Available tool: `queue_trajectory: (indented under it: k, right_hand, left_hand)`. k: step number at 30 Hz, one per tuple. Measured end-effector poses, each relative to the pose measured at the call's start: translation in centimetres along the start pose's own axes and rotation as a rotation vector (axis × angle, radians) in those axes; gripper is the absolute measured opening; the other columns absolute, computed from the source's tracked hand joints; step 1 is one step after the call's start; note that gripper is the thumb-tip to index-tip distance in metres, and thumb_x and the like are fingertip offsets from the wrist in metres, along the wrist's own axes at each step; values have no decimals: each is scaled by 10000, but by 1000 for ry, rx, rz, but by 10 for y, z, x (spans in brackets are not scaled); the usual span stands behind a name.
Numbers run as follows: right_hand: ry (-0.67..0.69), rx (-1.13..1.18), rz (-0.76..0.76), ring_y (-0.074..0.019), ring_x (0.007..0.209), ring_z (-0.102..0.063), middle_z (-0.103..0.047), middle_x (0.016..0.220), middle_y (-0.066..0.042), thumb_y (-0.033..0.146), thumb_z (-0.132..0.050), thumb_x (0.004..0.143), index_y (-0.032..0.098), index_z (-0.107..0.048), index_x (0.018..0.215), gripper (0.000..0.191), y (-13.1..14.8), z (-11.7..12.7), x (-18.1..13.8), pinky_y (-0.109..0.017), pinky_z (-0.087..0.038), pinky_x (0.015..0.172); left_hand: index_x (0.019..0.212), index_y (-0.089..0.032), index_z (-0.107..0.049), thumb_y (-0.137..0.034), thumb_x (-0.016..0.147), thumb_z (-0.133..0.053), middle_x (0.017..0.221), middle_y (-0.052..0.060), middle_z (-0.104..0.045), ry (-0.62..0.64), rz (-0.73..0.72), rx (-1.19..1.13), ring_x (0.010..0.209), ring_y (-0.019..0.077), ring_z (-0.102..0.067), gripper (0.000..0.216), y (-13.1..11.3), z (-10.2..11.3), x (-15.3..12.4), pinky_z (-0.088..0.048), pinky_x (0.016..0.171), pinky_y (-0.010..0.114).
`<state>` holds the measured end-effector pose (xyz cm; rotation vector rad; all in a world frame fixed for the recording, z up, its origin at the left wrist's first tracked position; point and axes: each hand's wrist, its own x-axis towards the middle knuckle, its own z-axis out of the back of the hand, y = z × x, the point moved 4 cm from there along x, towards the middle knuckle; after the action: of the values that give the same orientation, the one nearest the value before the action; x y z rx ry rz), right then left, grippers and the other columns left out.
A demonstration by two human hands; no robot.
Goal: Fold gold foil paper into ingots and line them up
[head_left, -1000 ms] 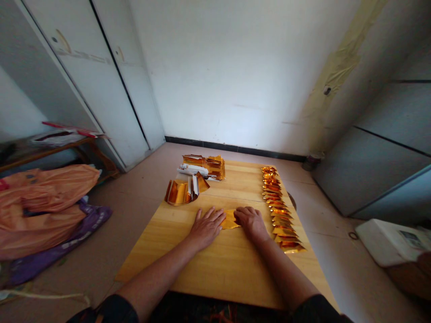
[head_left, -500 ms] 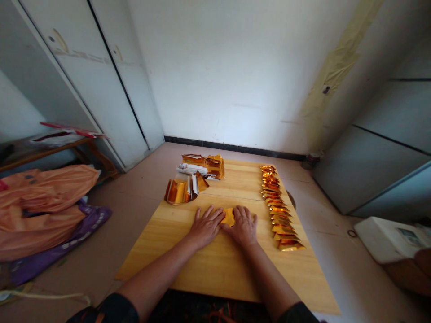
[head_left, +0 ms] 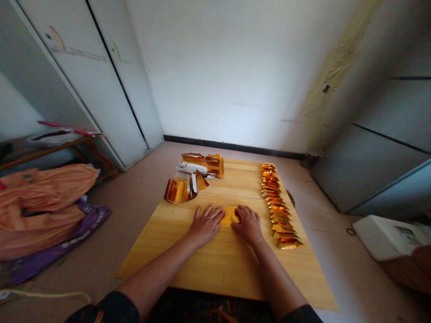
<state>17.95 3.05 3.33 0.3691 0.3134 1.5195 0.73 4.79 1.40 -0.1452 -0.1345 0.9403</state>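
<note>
The right hand (head_left: 248, 224), curled, its grip unclear, has slid rightward, seemingly smoothing golden paper (head_left: 230, 216) that the splayed left hand (head_left: 206, 225) steadies.

A: Left sleeve (head_left: 119, 307)?
B: Dark, near black, ends around the elbow. Small orange patch (head_left: 98, 316) low on it.
A: Right sleeve (head_left: 303, 315)?
B: Also dark, only its end shows.
A: Lap clothing (head_left: 215, 309)?
B: Dark, reddish-orange pattern, too dim to read.
A: Left hand (head_left: 206, 225)?
B: Bare. Right hand (head_left: 249, 225) too, forearms (head_left: 161, 268) likewise.
</note>
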Motion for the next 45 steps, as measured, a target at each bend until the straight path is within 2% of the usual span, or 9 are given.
queue_trajectory:
  k: [9,13,18,22,25,27,33,38,45]
  right_hand:
    - [6,14,28,-188,1227,-462,-589,1270,3,85,-497,716,271,-644,1104,454,-19,2,7,-349,-315,1030]
    - [-47,24,38,-179,1173,-519,-629,1208,-12,91,-471,769,266,-657,1100,417,-31,4,10,-332,-368,1010]
    - [-133,34,69,-199,1169,-523,-606,1237,-57,41,-489,715,227,-636,1138,485,-41,6,10,-369,-387,1008]
    - [-199,84,305,-229,1224,-460,-492,1360,-95,144,-565,757,224,-596,1192,443,-31,11,4,-397,-414,974]
    - [-90,36,508,-232,1209,-458,-564,1279,-63,197,-585,804,262,-653,1070,282,-18,9,-4,-400,-398,959]
    - [-32,-18,556,-223,1158,-496,-622,1185,-50,209,-575,837,268,-666,1012,206,-13,7,-8,-393,-379,948]
    - [1,-81,569,-199,1053,-535,-651,1085,-49,230,-548,871,249,-644,1000,161,-5,13,-9,-350,-346,907]
    - [53,-51,589,-200,990,-529,-653,1007,-45,289,-599,829,235,-627,985,168,-4,17,-4,-329,-357,866]
    - [-26,123,481,-183,868,-591,-695,915,-56,264,-494,883,217,-661,989,203,-20,4,17,-297,-417,809]
  left_hand:
    - [1390,-403,-323,-310,916,-392,1469,-24,-372,9,7,-18,1374,285,-257,489,1,0,0,-155,1064,651]
    - [1389,-395,-330,-299,913,-396,1467,-18,-375,8,4,-29,1376,287,-255,490,2,-2,1,-146,1065,653]
    - [1385,-383,-344,-287,909,-405,1466,-1,-379,5,-4,-43,1376,286,-253,490,3,-2,1,-130,1077,635]
    - [1378,-383,-355,-278,903,-406,1472,-1,-369,30,-7,-57,1377,288,-249,489,3,1,2,-129,1071,640]
    - [1372,-373,-372,-272,903,-396,1476,3,-362,54,-2,-81,1375,291,-249,480,3,5,2,-136,1063,643]
    - [1361,-367,-391,-310,904,-405,1472,5,-368,61,2,-101,1369,296,-259,461,2,8,3,-133,1059,650]
    - [1289,-328,-485,-527,731,-645,1414,46,-454,0,0,-163,1311,335,-341,614,0,14,8,-105,1054,659]
    - [1152,-328,-580,-447,755,-649,1322,24,-552,-93,-31,-187,1246,294,-426,420,0,17,12,-82,1074,616]
    - [1065,-273,-585,-269,876,-480,1211,17,-626,-149,9,-279,1169,212,-490,216,2,20,11,-96,1082,557]
